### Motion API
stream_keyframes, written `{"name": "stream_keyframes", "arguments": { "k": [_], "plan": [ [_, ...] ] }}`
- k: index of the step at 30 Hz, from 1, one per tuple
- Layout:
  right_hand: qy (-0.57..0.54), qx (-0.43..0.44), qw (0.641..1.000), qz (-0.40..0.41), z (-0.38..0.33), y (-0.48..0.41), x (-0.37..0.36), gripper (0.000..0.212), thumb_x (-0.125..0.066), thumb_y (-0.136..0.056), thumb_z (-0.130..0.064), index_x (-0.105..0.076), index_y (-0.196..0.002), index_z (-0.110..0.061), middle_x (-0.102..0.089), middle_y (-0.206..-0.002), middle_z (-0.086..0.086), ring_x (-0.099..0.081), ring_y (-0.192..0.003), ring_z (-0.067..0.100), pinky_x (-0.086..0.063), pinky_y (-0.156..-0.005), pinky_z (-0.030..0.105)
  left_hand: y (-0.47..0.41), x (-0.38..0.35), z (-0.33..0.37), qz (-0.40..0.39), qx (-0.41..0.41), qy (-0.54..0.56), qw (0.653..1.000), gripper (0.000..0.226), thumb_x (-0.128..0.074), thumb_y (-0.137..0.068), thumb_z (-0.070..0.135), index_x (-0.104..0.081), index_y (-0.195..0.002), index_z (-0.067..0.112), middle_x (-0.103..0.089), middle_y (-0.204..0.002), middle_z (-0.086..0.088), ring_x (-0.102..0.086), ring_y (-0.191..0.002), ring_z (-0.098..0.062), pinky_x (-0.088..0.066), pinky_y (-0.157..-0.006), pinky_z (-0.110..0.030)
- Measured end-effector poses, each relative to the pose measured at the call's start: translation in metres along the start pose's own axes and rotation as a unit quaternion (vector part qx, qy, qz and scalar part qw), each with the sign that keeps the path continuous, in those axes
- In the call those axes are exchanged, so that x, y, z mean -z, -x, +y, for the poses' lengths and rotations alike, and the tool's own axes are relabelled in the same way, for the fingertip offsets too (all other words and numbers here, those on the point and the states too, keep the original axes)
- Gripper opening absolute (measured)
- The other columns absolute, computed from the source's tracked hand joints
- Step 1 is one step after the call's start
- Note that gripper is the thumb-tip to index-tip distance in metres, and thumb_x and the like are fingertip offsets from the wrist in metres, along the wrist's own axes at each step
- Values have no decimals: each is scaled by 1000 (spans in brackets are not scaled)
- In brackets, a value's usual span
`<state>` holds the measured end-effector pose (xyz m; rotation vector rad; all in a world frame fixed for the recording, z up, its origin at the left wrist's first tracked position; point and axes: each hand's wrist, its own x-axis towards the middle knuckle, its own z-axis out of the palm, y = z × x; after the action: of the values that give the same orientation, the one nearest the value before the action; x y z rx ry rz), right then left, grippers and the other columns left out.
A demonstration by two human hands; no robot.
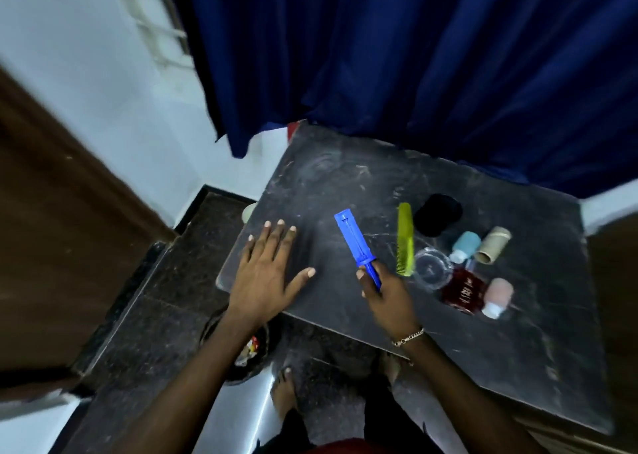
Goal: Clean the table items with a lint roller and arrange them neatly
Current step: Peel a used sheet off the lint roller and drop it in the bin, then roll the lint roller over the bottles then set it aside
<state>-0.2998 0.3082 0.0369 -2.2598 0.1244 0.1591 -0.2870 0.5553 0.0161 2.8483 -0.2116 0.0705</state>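
— What lay around the work?
— A blue curtain hung at twelve o'clock behind the dark table. At three o'clock sat a yellow comb, a black puff, a clear dish, a red bottle and small tubes, bunched close.
— And the hands?
— The left hand lay flat, fingers spread wide. The right hand gripped the blue lint roller by its handle, pointing to eleven o'clock above mid-table.

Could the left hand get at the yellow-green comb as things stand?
Probably yes, with a stretch: the left hand is open and flat on the table, but the right hand and its blue roller lie between it and the comb.
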Motion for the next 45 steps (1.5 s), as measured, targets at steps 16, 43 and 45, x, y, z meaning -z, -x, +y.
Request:
{"name": "stream_keyframes", "arguments": {
  "k": [16,43,45],
  "plan": [
    [-10,-128,971,201,138,-9,174,22,-59,-98,-20,-64,-117,-10,-63,-79,5,-64,-73,23,-44,-68,27,-121,-67,254,-59,-259,43,963,74,-25,-101,66,-23,-160,20,-22,-168,-6,-18,-157,-24,-29,-123,-47],
    [-11,-227,947,226,299,-48,282,25,-59,-100,-26,-65,-119,-12,-69,-82,6,-68,-78,25,-33,-64,15,-230,-219,446,-204,-42,-11,978,72,-54,-91,62,-48,-137,7,-47,-132,-14,-47,-124,-36,-51,-90,-49],
    [-8,-229,949,216,300,-49,284,26,-57,-101,-30,-63,-121,-14,-72,-88,10,-69,-82,26,-38,-68,21,-230,-217,449,-200,-43,9,979,74,-54,-91,64,-51,-136,5,-46,-133,-16,-46,-125,-36,-50,-93,-49]
  ]
}}
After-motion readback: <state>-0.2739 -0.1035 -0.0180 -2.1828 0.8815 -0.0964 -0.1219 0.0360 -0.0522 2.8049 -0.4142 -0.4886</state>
